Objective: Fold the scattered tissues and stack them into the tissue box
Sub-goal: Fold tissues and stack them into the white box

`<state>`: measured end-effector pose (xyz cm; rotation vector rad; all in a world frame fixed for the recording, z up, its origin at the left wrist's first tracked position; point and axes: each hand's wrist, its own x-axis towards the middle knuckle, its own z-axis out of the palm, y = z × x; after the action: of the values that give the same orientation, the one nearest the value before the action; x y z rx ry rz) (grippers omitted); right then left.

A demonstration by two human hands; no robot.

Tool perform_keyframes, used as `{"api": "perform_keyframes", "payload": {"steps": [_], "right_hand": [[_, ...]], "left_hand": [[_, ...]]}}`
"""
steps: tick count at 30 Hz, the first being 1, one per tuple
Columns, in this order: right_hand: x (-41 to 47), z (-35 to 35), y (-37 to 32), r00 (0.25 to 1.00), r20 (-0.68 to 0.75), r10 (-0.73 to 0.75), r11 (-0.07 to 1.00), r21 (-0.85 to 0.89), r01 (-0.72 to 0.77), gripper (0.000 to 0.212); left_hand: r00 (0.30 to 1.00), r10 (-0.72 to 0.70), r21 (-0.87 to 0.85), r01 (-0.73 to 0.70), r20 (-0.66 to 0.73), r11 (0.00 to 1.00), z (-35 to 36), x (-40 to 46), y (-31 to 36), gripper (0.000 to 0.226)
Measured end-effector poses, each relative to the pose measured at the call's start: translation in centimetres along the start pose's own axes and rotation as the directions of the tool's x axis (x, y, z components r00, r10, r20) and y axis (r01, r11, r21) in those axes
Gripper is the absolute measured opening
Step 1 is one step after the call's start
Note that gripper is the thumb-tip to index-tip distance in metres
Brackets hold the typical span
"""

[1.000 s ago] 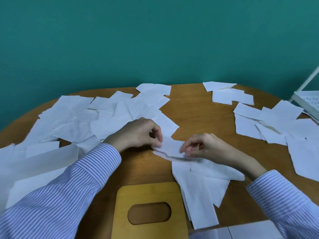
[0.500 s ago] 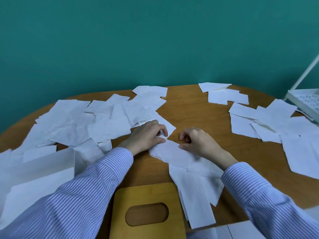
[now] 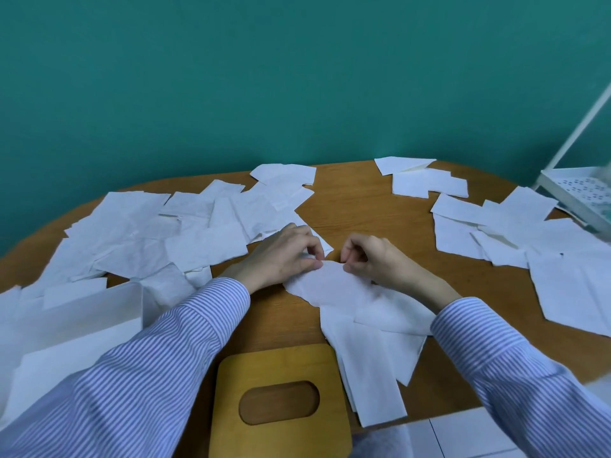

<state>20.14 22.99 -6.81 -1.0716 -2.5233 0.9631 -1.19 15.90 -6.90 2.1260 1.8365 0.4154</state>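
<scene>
Both hands at mid-worktop, close together, knuckles up. Left hand pinching the far left corner of a tissue between thumb and curled fingers; right hand pinching the same far edge just beside it, a narrow gap between the two. Tissue lying flat toward the near side, its far edge lifted a little at the pinch. Resting partly over a small pile of folded tissues that runs down to the near edge.

Against half a second back: hands drawn nearer each other, right hand shifted slightly toward the far side, and the far edge of the tissue now rounded and bunched between the fingertips where it lay wider. Against a second back: both hands moved away from the body, sleeves reaching further over the worktop; pile underneath unmoved.

Wooden lid with an oval slot at the near edge, between the forearms, just left of the pile. White box at the near left, open, partly hidden by the left sleeve. Loose tissues spread over the left half, more tissues over the right. White rack at the far right, against the teal wall.
</scene>
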Motion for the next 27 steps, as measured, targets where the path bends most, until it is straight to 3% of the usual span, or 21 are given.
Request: {"api": "perform_keyframes", "payload": {"steps": [11, 18, 22, 27], "right_hand": [[-3.8, -6.2, -2.0, 0.998, -0.04, -0.038, 0.993, 0.115, 0.043, 0.018], [-8.6, -9.8, -1.5, 0.998, 0.057, 0.035, 0.938, 0.342, -0.052, 0.02], [-9.6, -9.7, 0.8, 0.983, 0.106, 0.15, 0.944, 0.281, -0.174, 0.022], [-9.2, -6.7, 4.8, 0.96, 0.116, 0.254, 0.955, 0.129, -0.268, 0.019]], "left_hand": [[0.993, 0.118, -0.184, -0.114, 0.011, 0.976, -4.8, 0.2, 4.0, 0.008], [0.971, 0.13, -0.54, -0.002, 0.199, 0.842, -4.4, 0.0, 8.3, 0.015], [0.966, 0.09, -0.536, 0.055, 0.242, 0.842, -1.2, 1.2, 9.4, 0.018], [0.979, 0.01, -0.411, 0.077, 0.205, 0.909, 4.1, 2.8, 8.2, 0.011]]}}
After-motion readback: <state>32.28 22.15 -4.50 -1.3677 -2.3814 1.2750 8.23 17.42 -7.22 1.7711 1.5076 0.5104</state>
